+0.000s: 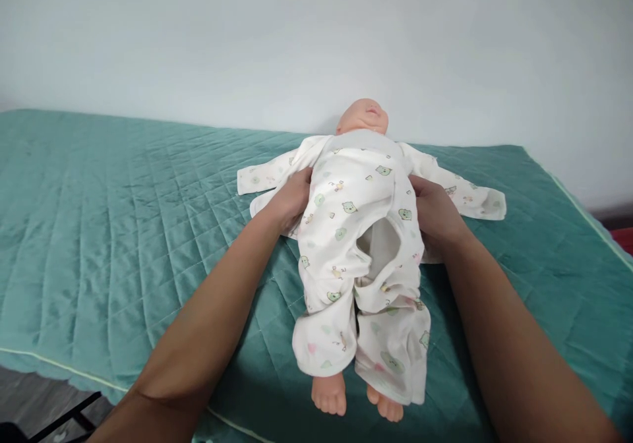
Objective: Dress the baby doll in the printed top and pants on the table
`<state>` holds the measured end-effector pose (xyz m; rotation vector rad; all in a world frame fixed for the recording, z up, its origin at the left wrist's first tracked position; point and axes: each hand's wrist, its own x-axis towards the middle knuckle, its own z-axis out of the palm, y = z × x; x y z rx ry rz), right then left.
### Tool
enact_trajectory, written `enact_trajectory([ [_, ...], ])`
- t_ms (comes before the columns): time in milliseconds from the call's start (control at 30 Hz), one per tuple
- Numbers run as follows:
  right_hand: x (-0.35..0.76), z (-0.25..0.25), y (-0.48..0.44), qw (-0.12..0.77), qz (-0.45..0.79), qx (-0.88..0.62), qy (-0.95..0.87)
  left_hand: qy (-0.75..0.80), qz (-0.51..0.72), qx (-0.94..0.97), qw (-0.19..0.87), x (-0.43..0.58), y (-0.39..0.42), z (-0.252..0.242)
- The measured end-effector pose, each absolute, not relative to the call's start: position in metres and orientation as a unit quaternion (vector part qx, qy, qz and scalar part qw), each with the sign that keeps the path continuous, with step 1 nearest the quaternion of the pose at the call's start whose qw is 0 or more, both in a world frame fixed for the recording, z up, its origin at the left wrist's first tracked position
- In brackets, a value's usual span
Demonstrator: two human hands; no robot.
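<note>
A baby doll (pixel 363 117) lies on its back on a green quilted bed cover (pixel 123 232), head toward the wall, bare feet toward me. It wears a white romper (pixel 356 232) printed with small green bears, sleeves spread out to both sides. My left hand (pixel 291 199) grips the doll's torfso at its left flank, fingers tucked round the romper cloth. My right hand (pixel 435 215) holds the opposite flank in the same way, fingers curled under the body.
A pale wall (pixel 316 34) rises right behind the bed. The cover's front edge (pixel 59 367) drops to a dark floor at the lower left, where a black frame bar (pixel 74 413) shows. A red item (pixel 624 238) peeks past the bed's right edge.
</note>
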<state>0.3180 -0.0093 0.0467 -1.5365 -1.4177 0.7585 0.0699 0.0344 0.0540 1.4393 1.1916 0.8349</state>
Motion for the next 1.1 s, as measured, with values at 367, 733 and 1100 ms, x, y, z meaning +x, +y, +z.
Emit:
enact_trajectory([
  [367,0.315,0.050,-0.013,0.439,0.297,-0.619,-0.580,0.448,0.354,0.540,0.618,0.071,0.034,0.061],
  [733,0.305,0.062,-0.020,0.436,0.338,-0.607,-0.571,0.425,0.384,0.434,0.696,0.078,0.030,0.063],
  [1100,0.307,0.056,-0.013,0.496,0.390,-0.592,-0.501,0.394,0.432,0.401,0.705,0.082,0.036,0.055],
])
